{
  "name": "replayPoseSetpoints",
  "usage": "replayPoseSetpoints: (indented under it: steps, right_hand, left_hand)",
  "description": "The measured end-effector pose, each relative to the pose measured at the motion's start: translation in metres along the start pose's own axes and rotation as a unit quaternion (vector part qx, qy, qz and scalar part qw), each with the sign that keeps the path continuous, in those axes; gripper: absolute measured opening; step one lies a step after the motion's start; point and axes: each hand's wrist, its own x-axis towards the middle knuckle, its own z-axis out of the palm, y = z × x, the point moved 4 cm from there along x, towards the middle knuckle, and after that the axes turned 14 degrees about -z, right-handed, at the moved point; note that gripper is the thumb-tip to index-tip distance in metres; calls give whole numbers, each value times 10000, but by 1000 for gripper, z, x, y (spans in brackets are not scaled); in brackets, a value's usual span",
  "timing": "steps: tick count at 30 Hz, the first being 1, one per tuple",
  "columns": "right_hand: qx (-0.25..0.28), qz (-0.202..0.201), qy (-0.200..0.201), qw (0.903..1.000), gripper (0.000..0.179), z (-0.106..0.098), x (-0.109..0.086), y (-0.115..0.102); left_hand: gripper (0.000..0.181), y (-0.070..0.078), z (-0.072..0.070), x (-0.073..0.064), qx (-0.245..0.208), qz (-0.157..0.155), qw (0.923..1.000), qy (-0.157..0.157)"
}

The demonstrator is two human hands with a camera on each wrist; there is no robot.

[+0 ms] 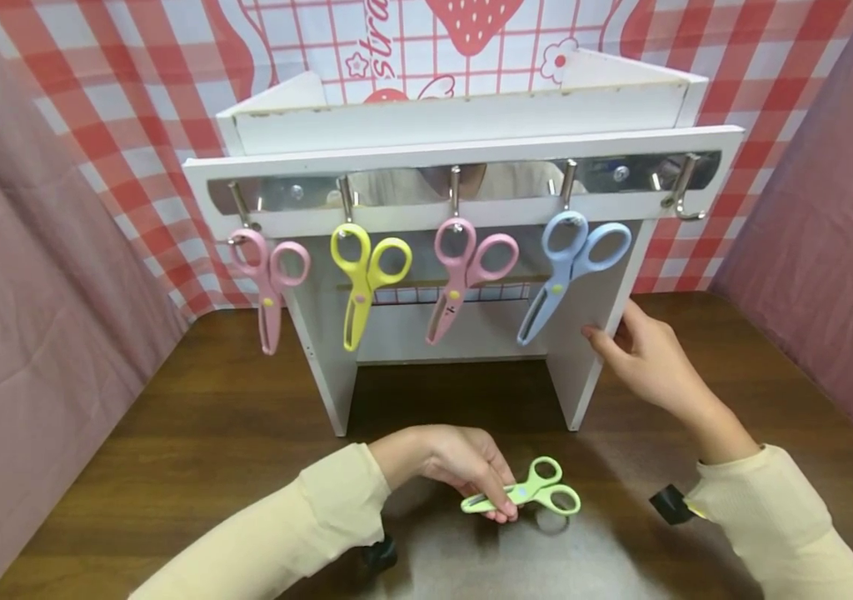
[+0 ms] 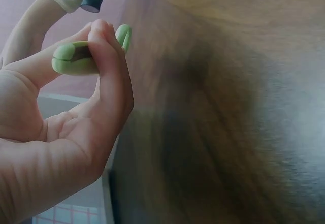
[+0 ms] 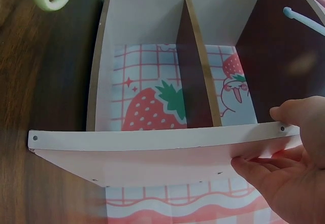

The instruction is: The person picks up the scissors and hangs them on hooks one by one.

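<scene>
Green scissors (image 1: 524,493) are pinched by the blade end between the thumb and fingers of my left hand (image 1: 471,467), low over the table in front of the rack. Their loops point to the right. My right hand (image 1: 651,354) grips the right side panel of the white rack (image 1: 464,150), thumb in front and fingers behind, as the right wrist view also shows. From the rack's hooks hang pink scissors (image 1: 269,292) at the left, yellow scissors (image 1: 361,283), other pink scissors (image 1: 456,279) and blue scissors (image 1: 565,271). The rightmost hook (image 1: 685,187) holds nothing.
The rack stands on a dark brown wooden table (image 1: 194,433). Behind it hangs a red and white checked cloth with strawberries (image 1: 752,108). Pink curtains (image 1: 831,208) flank both sides. Dark wrist cameras (image 1: 671,504) sit at the cuffs.
</scene>
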Motion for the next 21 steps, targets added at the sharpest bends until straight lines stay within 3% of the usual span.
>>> replayPoseSetpoints:
  steps: [10,21]
  right_hand:
    - [35,1,-11,10000,28,-1,1,0]
    - [79,59,-77,9999,29,-1,1,1]
  left_hand:
    - [8,20,0,-7,343,270,9987,281]
    - [27,37,1,-20,385,539,9974,279]
